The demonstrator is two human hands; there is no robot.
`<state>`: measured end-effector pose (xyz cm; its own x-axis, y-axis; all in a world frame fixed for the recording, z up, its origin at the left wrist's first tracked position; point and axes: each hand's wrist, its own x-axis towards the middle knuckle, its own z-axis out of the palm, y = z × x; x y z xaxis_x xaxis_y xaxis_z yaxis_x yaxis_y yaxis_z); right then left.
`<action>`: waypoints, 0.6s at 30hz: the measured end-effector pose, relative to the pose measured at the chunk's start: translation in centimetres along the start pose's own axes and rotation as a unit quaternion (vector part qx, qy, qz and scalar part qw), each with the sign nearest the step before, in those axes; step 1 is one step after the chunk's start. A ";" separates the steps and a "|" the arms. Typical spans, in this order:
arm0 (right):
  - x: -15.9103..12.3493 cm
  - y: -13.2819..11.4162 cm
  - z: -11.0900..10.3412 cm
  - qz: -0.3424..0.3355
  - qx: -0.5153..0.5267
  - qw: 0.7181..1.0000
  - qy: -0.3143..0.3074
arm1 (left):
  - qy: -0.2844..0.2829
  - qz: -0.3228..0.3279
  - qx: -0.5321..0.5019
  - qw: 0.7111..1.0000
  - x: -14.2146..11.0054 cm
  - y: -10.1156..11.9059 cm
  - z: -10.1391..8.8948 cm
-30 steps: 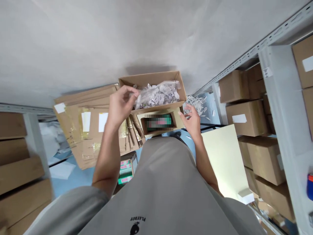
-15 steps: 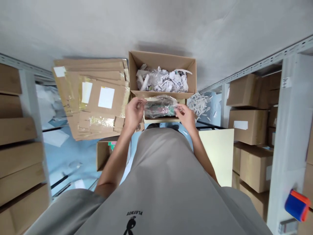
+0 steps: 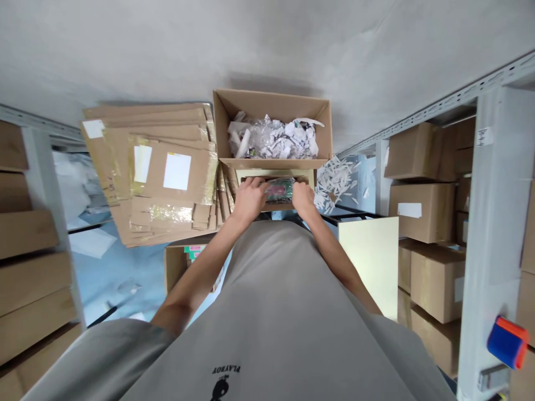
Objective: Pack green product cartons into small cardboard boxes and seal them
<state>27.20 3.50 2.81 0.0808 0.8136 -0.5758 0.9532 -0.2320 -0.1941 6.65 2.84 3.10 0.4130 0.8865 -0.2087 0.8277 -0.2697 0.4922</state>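
Observation:
A package with green and pink parts, wrapped in clear plastic [image 3: 279, 190], sits down inside a small cardboard box [image 3: 279, 207] in front of my body. My left hand [image 3: 249, 199] is at its left end, with the fingers curled down into the box on the plastic. At the right end my right hand [image 3: 304, 199] has its fingers closed and pressed against the plastic. The fingertips of both hands are partly hidden.
Behind it stands a larger open carton [image 3: 272, 163] holding crumpled paper and plastic wrap. Flattened cardboard [image 3: 167, 200] is stacked at left. Paper strips [image 3: 334, 181] lie at right, near a pale yellow panel [image 3: 368, 262]. Shelved boxes [image 3: 422, 211] flank both sides.
Both hands have moved closer together and pressed downward. The loose plastic that bulged above the small box is now gathered down in it around the package.

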 end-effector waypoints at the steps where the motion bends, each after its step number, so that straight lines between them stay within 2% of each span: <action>1: -0.2 -0.2 0.0 0.009 -0.018 1.000 -0.006 | -0.025 0.005 0.020 0.999 0.3 -0.1 0.3; 4: -1.5 -0.5 -0.3 0.025 -0.057 0.998 0.022 | -0.066 0.012 0.050 0.996 1.7 -0.5 1.6; 7: -2.6 -1.0 -0.5 -0.017 -0.076 0.995 0.058 | -0.087 0.016 0.048 0.995 3.0 -0.9 2.8; 11: -1.6 -2.0 -0.3 -0.105 -0.124 0.986 -0.023 | -0.126 0.016 0.076 0.989 3.1 -0.8 2.8; 16: 1.4 -2.7 0.7 -0.104 -0.163 0.979 -0.069 | -0.088 0.056 0.062 0.993 1.7 -0.3 1.8; 18: 2.2 -2.7 1.2 -0.118 -0.169 0.976 -0.075 | -0.124 0.033 0.065 0.990 2.3 -0.3 2.1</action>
<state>24.50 5.31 1.12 -0.1710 0.7303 -0.6613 0.9839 0.1619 -0.0757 8.19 4.19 0.74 0.5347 0.7506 -0.3882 0.8312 -0.3843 0.4018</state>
